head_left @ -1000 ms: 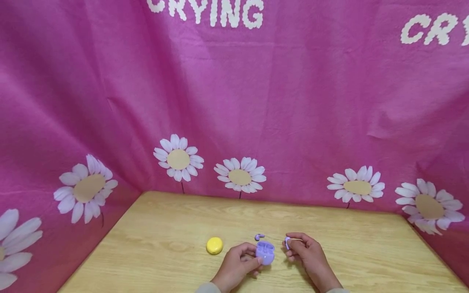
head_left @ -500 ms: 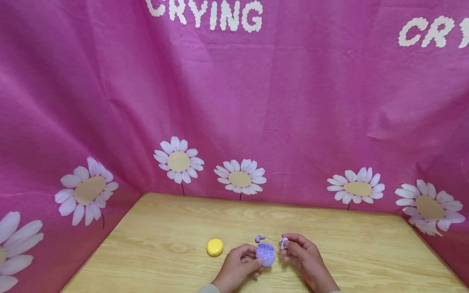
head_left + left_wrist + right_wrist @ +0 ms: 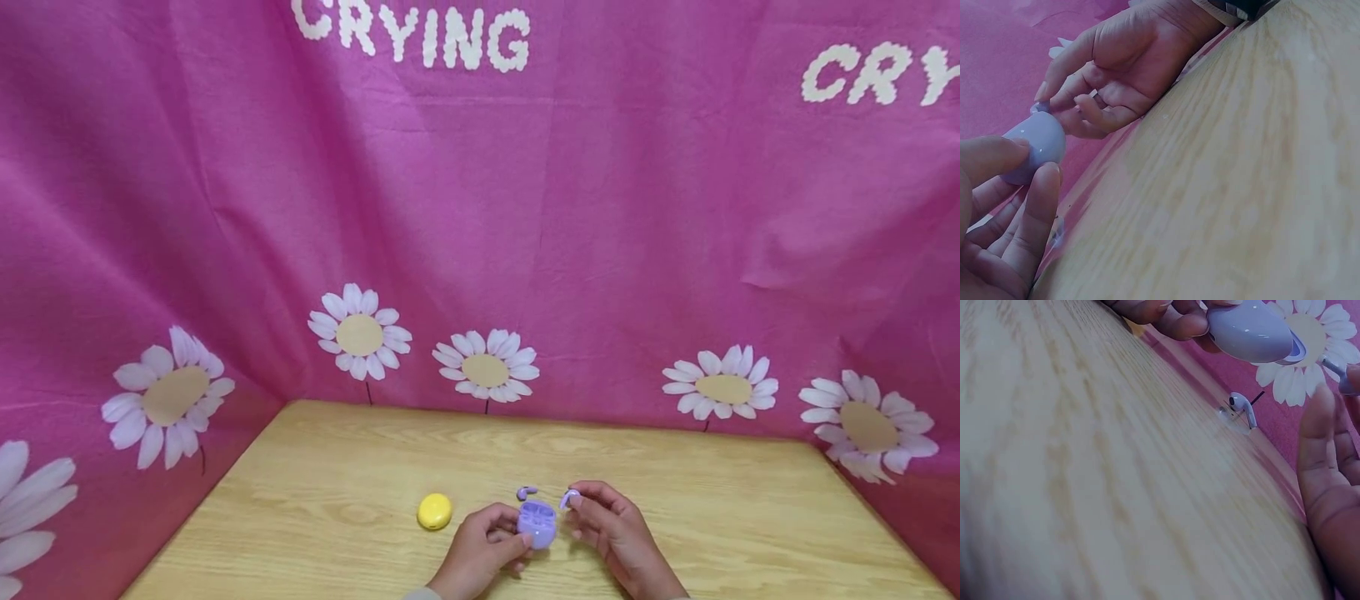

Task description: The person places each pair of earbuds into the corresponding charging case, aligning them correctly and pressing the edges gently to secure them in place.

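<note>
My left hand [image 3: 480,546] grips a small purple earbud case [image 3: 537,527] by its sides, lifted over the table with its lid up. In the left wrist view the thumb lies against the glossy shell of the case [image 3: 1044,140]. My right hand [image 3: 618,533] pinches a purple earbud [image 3: 568,498] between thumb and fingertips, just right of the case and close to its opening. A second purple earbud [image 3: 527,492] lies on the table behind the case; the right wrist view shows this earbud [image 3: 1243,407] with its stem pointing away.
A round yellow case [image 3: 434,511] sits on the wooden table [image 3: 337,475] left of my left hand. A pink cloth [image 3: 600,250] printed with daisies and white letters hangs behind the table and along its sides.
My right hand has moved left with the earbud, nearer to the case, and the earbud has turned in the fingers. The left hand keeps its hold; the head view has shifted slightly.
</note>
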### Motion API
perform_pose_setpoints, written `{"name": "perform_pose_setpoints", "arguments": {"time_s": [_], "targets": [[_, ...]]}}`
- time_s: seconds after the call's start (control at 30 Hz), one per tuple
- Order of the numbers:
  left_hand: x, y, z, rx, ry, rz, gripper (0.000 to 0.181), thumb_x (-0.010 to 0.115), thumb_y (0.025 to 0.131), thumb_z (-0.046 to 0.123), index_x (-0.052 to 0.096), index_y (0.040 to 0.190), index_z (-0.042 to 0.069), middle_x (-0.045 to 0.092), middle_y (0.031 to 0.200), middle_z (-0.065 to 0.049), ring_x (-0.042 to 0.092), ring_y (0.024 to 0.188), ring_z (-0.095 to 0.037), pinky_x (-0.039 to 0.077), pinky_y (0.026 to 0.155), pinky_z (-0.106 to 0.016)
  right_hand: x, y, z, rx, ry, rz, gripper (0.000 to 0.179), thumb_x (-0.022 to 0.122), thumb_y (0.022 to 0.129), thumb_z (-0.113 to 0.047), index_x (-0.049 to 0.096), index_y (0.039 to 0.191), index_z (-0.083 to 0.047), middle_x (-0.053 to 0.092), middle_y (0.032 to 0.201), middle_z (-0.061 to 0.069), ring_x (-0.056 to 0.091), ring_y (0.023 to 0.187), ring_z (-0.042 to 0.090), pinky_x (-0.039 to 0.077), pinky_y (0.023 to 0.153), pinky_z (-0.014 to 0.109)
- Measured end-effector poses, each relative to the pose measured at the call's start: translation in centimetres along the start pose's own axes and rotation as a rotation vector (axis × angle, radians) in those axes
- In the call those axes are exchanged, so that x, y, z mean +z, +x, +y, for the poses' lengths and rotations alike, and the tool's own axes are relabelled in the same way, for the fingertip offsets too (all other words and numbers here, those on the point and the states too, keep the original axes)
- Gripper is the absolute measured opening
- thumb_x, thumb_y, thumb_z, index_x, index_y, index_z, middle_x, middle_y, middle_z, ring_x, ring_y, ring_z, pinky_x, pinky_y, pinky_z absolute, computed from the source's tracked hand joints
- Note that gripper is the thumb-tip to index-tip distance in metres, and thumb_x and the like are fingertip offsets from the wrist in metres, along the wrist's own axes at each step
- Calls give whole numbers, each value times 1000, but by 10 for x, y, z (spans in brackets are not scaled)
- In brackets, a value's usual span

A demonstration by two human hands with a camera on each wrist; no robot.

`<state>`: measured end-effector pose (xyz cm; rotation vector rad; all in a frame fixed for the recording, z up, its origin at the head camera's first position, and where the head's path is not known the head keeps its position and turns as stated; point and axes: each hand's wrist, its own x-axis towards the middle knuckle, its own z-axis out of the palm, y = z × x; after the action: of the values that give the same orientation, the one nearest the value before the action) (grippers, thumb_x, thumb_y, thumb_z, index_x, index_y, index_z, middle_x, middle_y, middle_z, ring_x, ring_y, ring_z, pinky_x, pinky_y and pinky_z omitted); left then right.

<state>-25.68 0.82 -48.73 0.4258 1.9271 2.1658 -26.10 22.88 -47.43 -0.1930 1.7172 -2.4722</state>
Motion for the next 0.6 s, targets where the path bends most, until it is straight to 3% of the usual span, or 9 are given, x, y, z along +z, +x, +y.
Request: {"name": "perform_pose_setpoints", "arguments": {"time_s": [0.13, 0.4, 0.6], "targets": [[-1, 0, 0, -16, -2, -2, 22, 70, 86, 4, 61, 105, -2, 64, 90, -8, 67, 77, -18, 58, 62, -27, 1, -1, 1, -16, -10, -8, 15, 61, 93, -9, 66, 107, -12, 64, 93, -2, 62, 82, 10, 56, 70, 22], [0, -2, 3, -2, 2, 15, 22, 70, 85, 1, 61, 105, -3, 63, 89, -8, 67, 77, -19, 58, 62, -27, -2, 2, 3, -64, 59, -238, 24, 48, 99, -1, 62, 114, -13, 65, 98, -1, 62, 89, 10, 55, 75, 22], [0, -2, 2, -25, 9, 19, 22, 70, 85, 2, 62, 105, -3, 63, 90, -8, 67, 76, -19, 58, 63, -28, -3, 2, 5, -52, 71, -283, 26, 46, 99, 1, 62, 115, -12, 66, 98, -1, 63, 89, 10, 55, 77, 22]]}}
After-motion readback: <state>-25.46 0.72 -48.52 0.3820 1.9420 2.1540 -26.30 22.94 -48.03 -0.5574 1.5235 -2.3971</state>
